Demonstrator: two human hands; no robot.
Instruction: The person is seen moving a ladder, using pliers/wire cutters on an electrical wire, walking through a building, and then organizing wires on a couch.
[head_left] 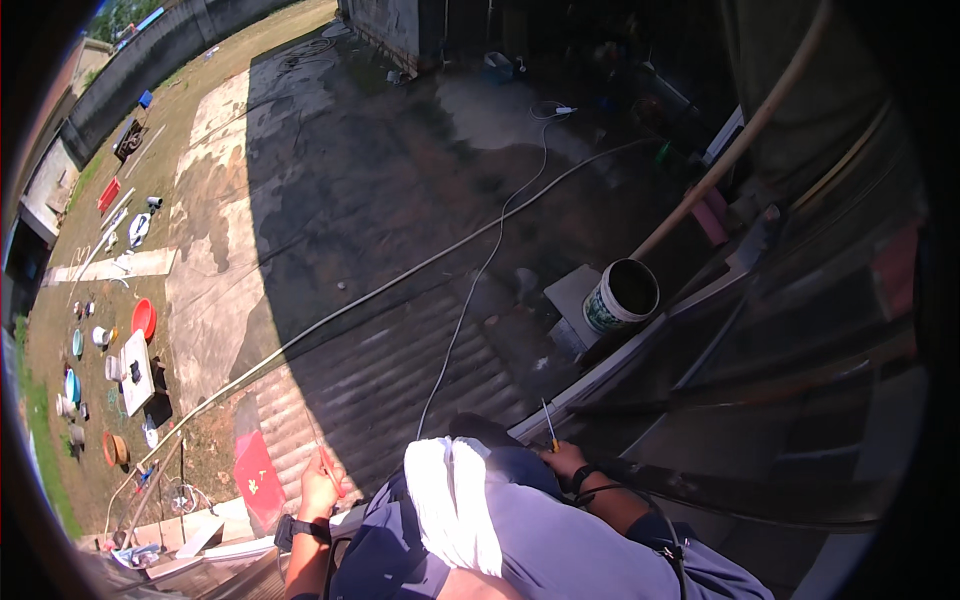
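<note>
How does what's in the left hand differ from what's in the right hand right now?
The left hand holds a thin red tool, tilted and pointing up and left; the right hand holds a slim tool with a yellow handle, standing closer to upright. The red tool sits over the corrugated roof sheet; the yellow-handled one sits by the pale frame edge. Both are slender and held in a closed fist.

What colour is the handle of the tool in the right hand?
Yellow: the screwdriver in the right hand has a yellow handle, seen in the head view.
</note>
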